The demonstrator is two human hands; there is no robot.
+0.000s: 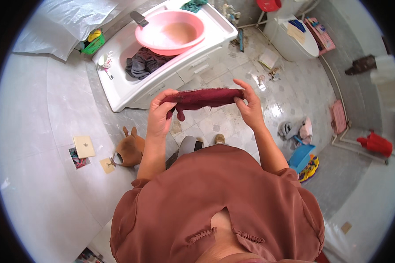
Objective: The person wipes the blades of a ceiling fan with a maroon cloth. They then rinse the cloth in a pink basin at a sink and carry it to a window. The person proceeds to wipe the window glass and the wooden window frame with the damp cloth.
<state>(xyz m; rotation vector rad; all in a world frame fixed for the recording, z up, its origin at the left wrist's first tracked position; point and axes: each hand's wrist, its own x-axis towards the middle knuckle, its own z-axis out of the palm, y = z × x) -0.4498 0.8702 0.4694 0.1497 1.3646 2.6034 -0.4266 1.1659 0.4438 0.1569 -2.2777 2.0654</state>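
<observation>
A small maroon cloth item is stretched sideways between my hands, at chest height above the tiled floor. My left hand pinches its left end, where a loose fold hangs down below the fingers. At the right end my right hand grips the edge between thumb and fingers, with the index finger raised. Beyond the cloth, a pink plastic basin holding cloudy brownish water rests on the white washbasin. Dark wet-looking fabric lies in the sink bowl, partly under the basin.
A patterned cup and a toothbrush sit on the washbasin's left side. To my left stands a brown animal-shaped stool. A blue dustpan and crumpled cloths lie right. The toilet is at the far right.
</observation>
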